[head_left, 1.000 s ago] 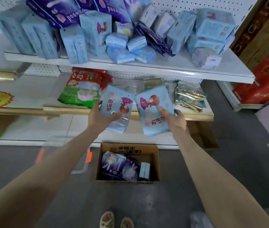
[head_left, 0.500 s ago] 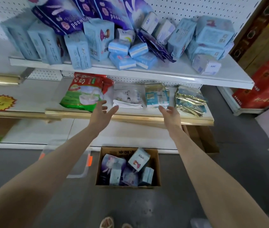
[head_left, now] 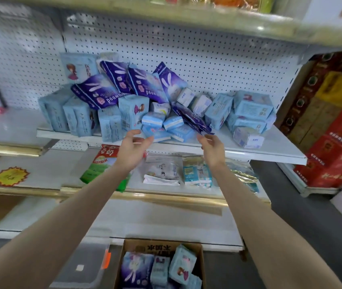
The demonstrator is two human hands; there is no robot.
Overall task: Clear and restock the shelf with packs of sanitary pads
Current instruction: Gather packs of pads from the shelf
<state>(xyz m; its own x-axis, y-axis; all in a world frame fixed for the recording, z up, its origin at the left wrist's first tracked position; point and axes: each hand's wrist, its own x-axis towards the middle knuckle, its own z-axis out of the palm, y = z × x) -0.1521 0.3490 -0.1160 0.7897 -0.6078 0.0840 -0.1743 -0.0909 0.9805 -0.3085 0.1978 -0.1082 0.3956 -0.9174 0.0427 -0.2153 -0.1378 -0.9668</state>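
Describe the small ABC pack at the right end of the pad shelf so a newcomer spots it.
Start at the white shelf in front of the pegboard. At the right end of its heap, large light-blue packs are stacked. The small ABC pack lies in front of them, nearest the shelf edge: pale, its white end with blue letters facing out.

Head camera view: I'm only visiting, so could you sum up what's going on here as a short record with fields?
left hand: empty, fingers relaxed, raised in front of the shelf edge
right hand: empty, fingers relaxed, at about the same height
upper shelf: white, piled untidily with pad packs
purple packs: leaning high in the pile, toward the back
light blue packs: standing and lying across the shelf
cardboard box: on the floor below, open, holding several packs
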